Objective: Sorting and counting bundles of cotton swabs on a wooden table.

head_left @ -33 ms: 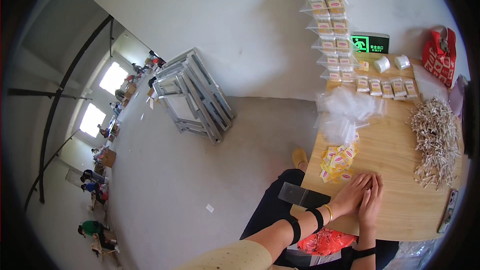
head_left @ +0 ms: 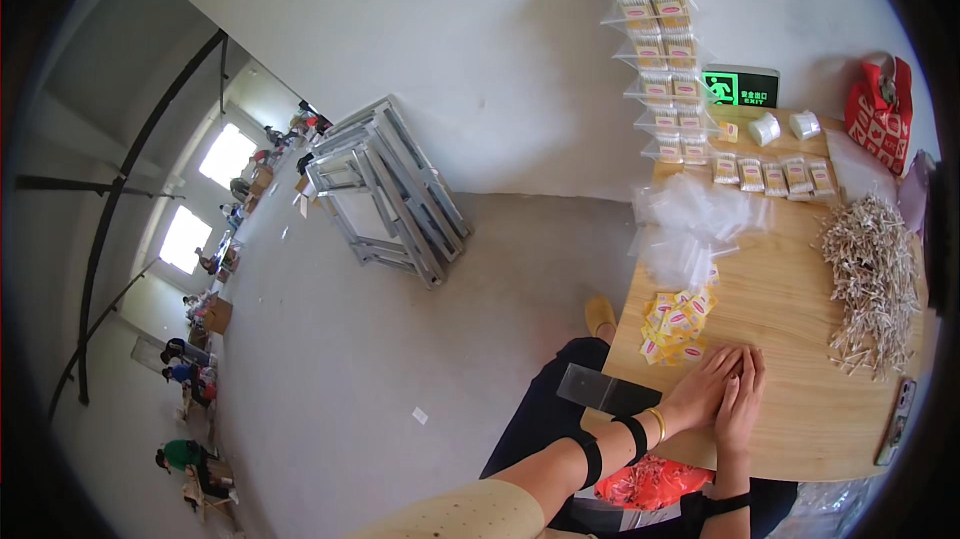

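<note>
My left hand (head_left: pixel 703 386) and my right hand (head_left: pixel 741 401) lie together on the wooden table (head_left: pixel 780 314) near its front edge. Their fingers stretch forward and touch; the palms are hidden, and nothing shows in either hand. Just beyond the left hand is a loose pile of small yellow-and-white cards (head_left: pixel 675 324). Past those lies a heap of clear plastic bags (head_left: pixel 695 219). A large pile of cotton swabs (head_left: pixel 870 284) sits to the right of my hands. Filled swab packets (head_left: pixel 775 177) line up toward the back.
Packed swabs stand in a tall tiered stack (head_left: pixel 660 59) at the back left corner. Behind are two white rolls (head_left: pixel 764 129), a green-lit sign (head_left: pixel 740 87) and a red bag (head_left: pixel 880 119). A phone (head_left: pixel 897 421) rests at the right edge, a dark flat case (head_left: pixel 607 391) at the left.
</note>
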Available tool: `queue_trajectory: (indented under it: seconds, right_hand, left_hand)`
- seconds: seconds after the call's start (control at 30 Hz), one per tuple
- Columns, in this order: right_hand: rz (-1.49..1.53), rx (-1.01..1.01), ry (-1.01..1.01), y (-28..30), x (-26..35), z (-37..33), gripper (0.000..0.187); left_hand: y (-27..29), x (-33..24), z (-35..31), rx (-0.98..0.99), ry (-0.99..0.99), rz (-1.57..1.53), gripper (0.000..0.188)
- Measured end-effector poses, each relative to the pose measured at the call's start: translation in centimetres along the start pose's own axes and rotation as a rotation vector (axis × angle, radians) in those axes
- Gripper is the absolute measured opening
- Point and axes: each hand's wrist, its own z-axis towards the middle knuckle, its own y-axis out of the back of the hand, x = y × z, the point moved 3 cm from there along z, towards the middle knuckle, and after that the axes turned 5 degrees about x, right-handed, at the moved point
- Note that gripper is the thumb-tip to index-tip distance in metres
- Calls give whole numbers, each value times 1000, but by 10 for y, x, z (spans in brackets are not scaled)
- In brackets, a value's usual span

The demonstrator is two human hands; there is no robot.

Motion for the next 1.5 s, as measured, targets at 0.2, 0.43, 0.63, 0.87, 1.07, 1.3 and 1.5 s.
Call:
queue_trajectory:
  seconds: [0.2, 0.43, 0.63, 0.87, 1.07, 1.3, 1.5]
  right_hand:
    - [-149, -136, -89, 44, -26, -21, 49]
    - [-76, -254, -117, 40, -8, -8, 39]
    - [-50, -320, -88, 53, -20, -13, 33]
    - [-13, -309, -90, 55, -19, -14, 32]
    - [-34, -314, -102, 57, -19, -14, 32]
    - [-24, -313, -97, 54, -19, -13, 31]
    - [-47, -307, -91, 53, -18, -13, 30]
  left_hand:
    - [3, -20, -1, -16, -9, -76, 82]
    - [12, -7, -20, 167, 24, 144, 105]
    - [9, -7, -1, 182, -16, 154, 109]
    - [-3, -11, -27, 207, -68, 259, 100]
    - [1, -17, -26, 213, -64, 251, 105]
    - [11, -11, 0, 247, -37, 208, 121]
    - [-10, -12, -19, 188, -88, 403, 117]
